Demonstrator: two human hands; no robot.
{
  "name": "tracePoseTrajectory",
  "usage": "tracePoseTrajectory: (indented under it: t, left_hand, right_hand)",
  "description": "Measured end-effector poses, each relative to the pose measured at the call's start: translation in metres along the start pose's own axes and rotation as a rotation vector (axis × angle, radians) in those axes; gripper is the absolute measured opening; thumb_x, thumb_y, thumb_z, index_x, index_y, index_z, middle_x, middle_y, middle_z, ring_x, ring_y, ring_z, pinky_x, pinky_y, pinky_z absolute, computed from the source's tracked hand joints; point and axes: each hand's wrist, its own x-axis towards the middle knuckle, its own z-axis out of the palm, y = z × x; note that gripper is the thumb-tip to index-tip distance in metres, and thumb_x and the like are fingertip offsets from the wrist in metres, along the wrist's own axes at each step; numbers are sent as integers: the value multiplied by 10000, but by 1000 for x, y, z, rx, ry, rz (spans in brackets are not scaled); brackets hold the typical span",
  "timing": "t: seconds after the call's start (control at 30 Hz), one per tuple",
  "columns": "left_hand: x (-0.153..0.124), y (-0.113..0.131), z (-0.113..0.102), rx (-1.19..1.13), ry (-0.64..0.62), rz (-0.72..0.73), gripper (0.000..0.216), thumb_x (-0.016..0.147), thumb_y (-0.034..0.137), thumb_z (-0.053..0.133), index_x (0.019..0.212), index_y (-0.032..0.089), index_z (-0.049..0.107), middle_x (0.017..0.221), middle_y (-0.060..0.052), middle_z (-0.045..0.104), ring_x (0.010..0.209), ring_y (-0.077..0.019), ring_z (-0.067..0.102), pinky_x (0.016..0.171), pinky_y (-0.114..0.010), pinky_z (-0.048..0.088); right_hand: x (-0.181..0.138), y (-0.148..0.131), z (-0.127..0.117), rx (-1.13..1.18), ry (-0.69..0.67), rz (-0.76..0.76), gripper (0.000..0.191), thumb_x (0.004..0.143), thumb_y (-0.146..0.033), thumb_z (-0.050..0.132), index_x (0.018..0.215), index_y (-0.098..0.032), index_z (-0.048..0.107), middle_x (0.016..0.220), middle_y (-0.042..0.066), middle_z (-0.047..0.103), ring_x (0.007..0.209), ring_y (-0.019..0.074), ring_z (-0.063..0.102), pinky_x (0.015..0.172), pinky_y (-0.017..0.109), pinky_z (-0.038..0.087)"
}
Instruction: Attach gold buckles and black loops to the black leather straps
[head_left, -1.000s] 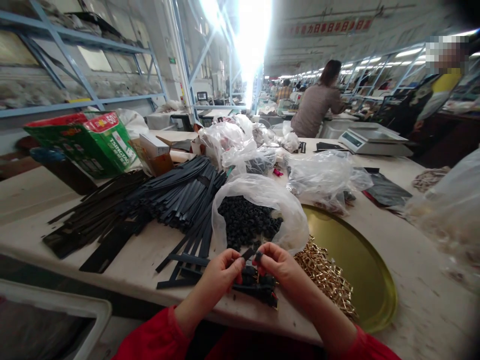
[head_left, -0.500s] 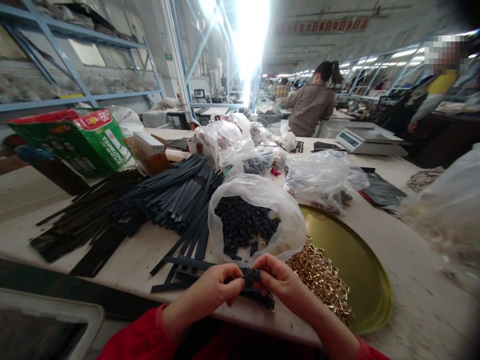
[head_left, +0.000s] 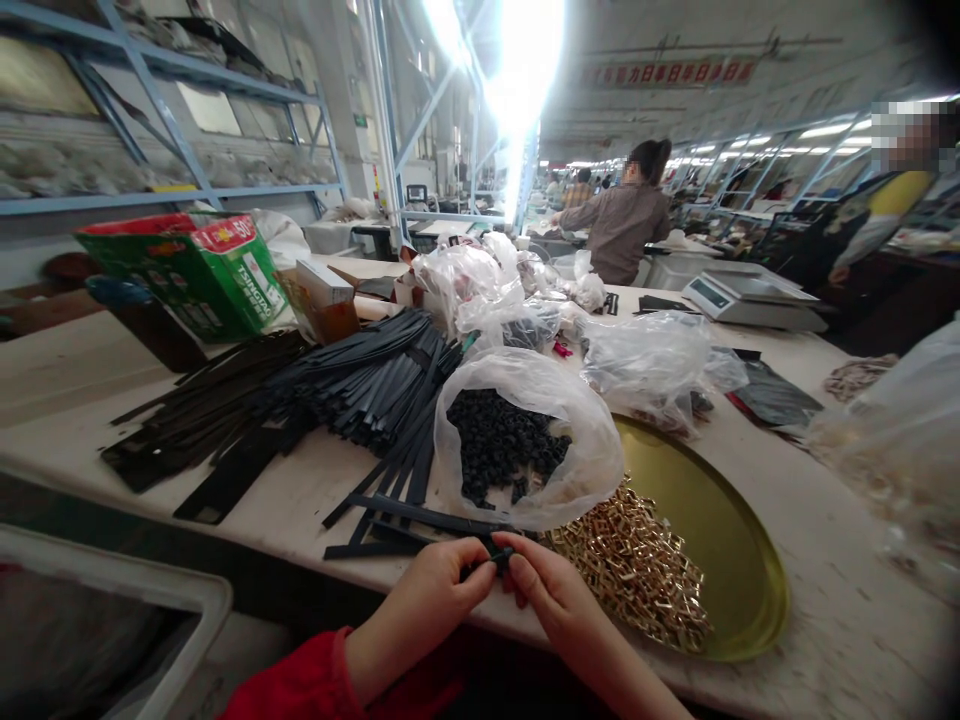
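My left hand (head_left: 446,580) and my right hand (head_left: 546,590) meet at the table's front edge. Both pinch a small dark strap piece (head_left: 501,556), mostly covered by the fingers. Just beyond them an open clear plastic bag (head_left: 581,480) holds many small black loops (head_left: 502,440). Long dark strips (head_left: 420,515) lie loose to the left of the bag, near my left hand. Past my right hand, a heap of gold metal buckles (head_left: 637,565) rests on a round gold tray (head_left: 739,560).
A fanned bundle of dark straps (head_left: 360,385) lies left, with a green carton (head_left: 202,280) behind. Plastic bags (head_left: 472,280) fill the table's middle. A scale (head_left: 750,295) stands at the back right. A white bin (head_left: 210,590) is at lower left. Two people (head_left: 626,220) stand farther off.
My hands have drawn closer together around the strap piece and sit slightly lower. The camera view has shifted a little, so the table's contents appear farther right.
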Motion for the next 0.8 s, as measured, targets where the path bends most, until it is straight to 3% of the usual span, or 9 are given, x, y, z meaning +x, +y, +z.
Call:
tracePoseTrajectory:
  t: [0.1, 0.2, 0.33, 0.47, 0.6, 0.67, 0.8]
  left_hand:
    - [-3, 0, 8, -92, -5, 42, 221, 814, 253, 426, 714, 156, 599, 689, 19, 589, 666, -126, 523, 627, -195, 360]
    - [-3, 0, 17, -156, 69, 18, 252, 828, 283, 431, 677, 150, 583, 666, 13, 575, 657, -129, 515, 632, -201, 375]
    - [-1, 3, 25, -232, 108, 36, 255, 840, 297, 427, 687, 153, 571, 676, 5, 584, 670, -136, 524, 658, -216, 393]
    - [-2, 7, 27, -250, 152, 32, 252, 849, 297, 419, 681, 161, 549, 663, 6, 574, 666, -137, 533, 666, -227, 404]
    - [-6, 5, 27, -253, 88, 72, 180, 804, 150, 425, 933, 168, 548, 817, -4, 602, 763, -136, 546, 716, -229, 408]
    - [-7, 1, 27, -262, 98, 52, 267, 780, 99, 401, 1021, 168, 492, 778, 6, 580, 718, -127, 536, 684, -232, 411]
    - [-4, -7, 25, -333, 107, 12, 214, 805, 125, 382, 1012, 157, 427, 649, 35, 534, 626, -115, 523, 639, -236, 410]
  right_hand:
    - [-6, 0, 3, 70, 16, 20, 426, 842, -491, 435, 1036, -155, 609, 657, 19, 554, 582, 137, 492, 538, 258, 376]
    - [-7, 2, 8, 260, 28, 58, 444, 829, -520, 443, 988, -137, 601, 504, -50, 424, 462, 95, 381, 454, 225, 294]
    - [-6, 2, 15, 456, 170, 119, 469, 791, -545, 492, 957, -121, 604, 461, -85, 329, 428, 71, 275, 422, 214, 210]
    - [-7, 2, 17, 519, 219, 169, 480, 755, -539, 547, 961, -114, 636, 484, -73, 349, 455, 73, 283, 437, 212, 211]
    - [-8, 6, 15, 493, 288, 184, 395, 712, -495, 619, 911, -154, 650, 537, -52, 451, 484, 79, 348, 467, 208, 275]
    - [-7, 7, 16, 509, 327, 172, 339, 694, -478, 642, 843, -174, 644, 578, -47, 492, 485, 75, 357, 467, 205, 291]
    - [-8, 2, 20, 472, 286, 127, 329, 677, -487, 655, 789, -177, 650, 559, -43, 515, 481, 79, 380, 473, 210, 317]
